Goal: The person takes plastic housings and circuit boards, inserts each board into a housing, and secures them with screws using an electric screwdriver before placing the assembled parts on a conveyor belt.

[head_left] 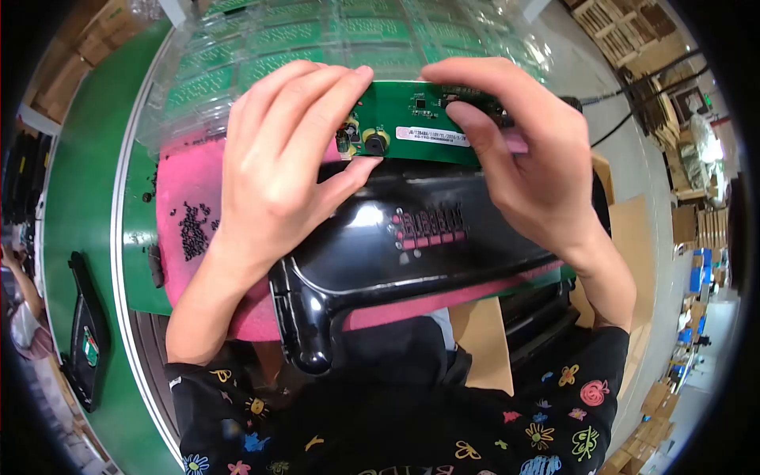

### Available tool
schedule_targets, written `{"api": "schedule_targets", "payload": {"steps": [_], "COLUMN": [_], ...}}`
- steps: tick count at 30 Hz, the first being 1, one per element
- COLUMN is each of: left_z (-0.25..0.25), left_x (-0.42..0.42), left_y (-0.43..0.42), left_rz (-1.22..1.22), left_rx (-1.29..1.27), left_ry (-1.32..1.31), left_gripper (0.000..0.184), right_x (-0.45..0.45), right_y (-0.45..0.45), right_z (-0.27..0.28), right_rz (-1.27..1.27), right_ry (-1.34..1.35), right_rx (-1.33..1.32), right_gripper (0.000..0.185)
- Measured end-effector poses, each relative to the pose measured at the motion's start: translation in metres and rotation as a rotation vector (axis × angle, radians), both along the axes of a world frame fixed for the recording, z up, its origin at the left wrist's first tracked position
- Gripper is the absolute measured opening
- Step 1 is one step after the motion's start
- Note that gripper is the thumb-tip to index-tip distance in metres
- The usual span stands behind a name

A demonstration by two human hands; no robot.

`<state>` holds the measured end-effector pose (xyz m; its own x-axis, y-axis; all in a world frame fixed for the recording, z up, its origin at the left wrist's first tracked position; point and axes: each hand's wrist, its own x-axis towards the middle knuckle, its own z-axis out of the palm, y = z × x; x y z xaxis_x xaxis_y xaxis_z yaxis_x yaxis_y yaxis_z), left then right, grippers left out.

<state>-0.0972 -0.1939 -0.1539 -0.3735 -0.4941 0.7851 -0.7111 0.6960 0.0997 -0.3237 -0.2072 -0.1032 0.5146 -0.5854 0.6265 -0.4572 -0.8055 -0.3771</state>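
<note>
A green circuit board (404,111) with a white label and a round black part is held up in front of me. My left hand (289,150) grips its left end, thumb below and fingertips at the upper edge. At the right end, my right hand (522,134) holds the board between thumb and forefinger. Beneath both hands lies a glossy black plastic housing (356,245) with a slotted patch in its middle and a leg-like part at lower left. The housing rests on a pink mat (182,174).
Small black screws (194,229) lie in a pile on the mat's left side. Clear trays with green boards (317,39) stand behind. Another black housing (85,340) is at far left, near part of another person (28,317). Cardboard (479,340) shows below the mat.
</note>
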Motion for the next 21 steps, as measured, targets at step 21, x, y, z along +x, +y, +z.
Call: {"api": "schedule_targets", "payload": {"steps": [21], "left_z": [-0.017], "left_x": [-0.017], "left_y": [0.019], "left_rz": [-0.532], "left_rx": [0.576], "left_ry": [-0.131], "left_gripper": [0.061], "right_x": [-0.075], "right_y": [0.071], "right_z": [-0.041], "right_rz": [-0.031], "right_ry": [0.216], "right_rx": [0.741], "right_gripper": [0.066]}}
